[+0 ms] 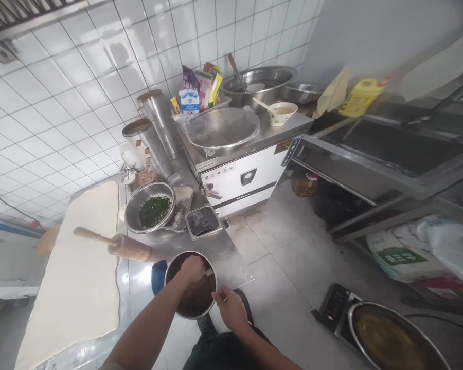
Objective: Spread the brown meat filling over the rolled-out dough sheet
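In the head view a steel bowl [172, 260] with a dark brown, paste-like content stands at the near edge of the metal worktop. My left hand [193, 268] reaches into it with fingers curled. A small pale piece of a tool [209, 272] shows beside those fingers; its kind I cannot make out. My right hand [230, 308] pinches the bowl's right rim. Left of the bowl, a wooden rolling pin [129, 247] lies partly on a wide sheet of rolled dough [81, 288]. Behind it sits a steel bowl [130, 210] of chopped greens [154, 211].
A small steel tray [204, 222] holds something dark. Tall steel cylinders [150, 149] stand by the tiled wall. A white cabinet [239, 185] carries a large basin [224, 128] and a patterned bowl [281, 114]. At lower right, a wide pan [353, 318] sits on a cooker on the floor.
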`<state>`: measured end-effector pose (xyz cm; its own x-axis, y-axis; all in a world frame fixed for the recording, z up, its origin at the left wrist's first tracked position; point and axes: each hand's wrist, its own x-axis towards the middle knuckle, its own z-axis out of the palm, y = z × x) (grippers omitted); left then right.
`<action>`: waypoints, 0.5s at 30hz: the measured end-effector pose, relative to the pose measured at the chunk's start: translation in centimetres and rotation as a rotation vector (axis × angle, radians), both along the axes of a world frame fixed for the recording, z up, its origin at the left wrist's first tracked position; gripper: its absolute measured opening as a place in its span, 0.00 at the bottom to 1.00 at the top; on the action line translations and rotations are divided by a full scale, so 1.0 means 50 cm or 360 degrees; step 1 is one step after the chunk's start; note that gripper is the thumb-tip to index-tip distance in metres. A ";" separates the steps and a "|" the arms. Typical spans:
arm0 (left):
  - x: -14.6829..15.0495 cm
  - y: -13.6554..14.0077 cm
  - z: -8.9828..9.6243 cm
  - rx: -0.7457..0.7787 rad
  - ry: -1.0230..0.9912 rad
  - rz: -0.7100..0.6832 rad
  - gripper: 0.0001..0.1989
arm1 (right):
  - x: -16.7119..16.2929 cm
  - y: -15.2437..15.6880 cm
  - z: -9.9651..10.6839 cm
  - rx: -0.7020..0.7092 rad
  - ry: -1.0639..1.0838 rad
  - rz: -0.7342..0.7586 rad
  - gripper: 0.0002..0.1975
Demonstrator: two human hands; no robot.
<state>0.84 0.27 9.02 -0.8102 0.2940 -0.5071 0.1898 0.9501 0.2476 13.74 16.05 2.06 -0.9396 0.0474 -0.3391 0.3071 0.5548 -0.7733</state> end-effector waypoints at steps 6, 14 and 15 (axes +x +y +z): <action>0.049 -0.068 0.013 -0.0063 0.0129 -0.0045 0.18 | 0.003 -0.002 0.002 -0.0031 -0.0024 -0.0045 0.14; 0.075 -0.054 0.000 0.0037 0.0092 -0.0206 0.23 | 0.007 -0.007 0.005 -0.0018 -0.0054 -0.0045 0.13; 0.080 -0.054 0.002 0.0039 0.0086 -0.0220 0.22 | 0.008 -0.007 0.005 -0.0014 -0.0056 -0.0051 0.13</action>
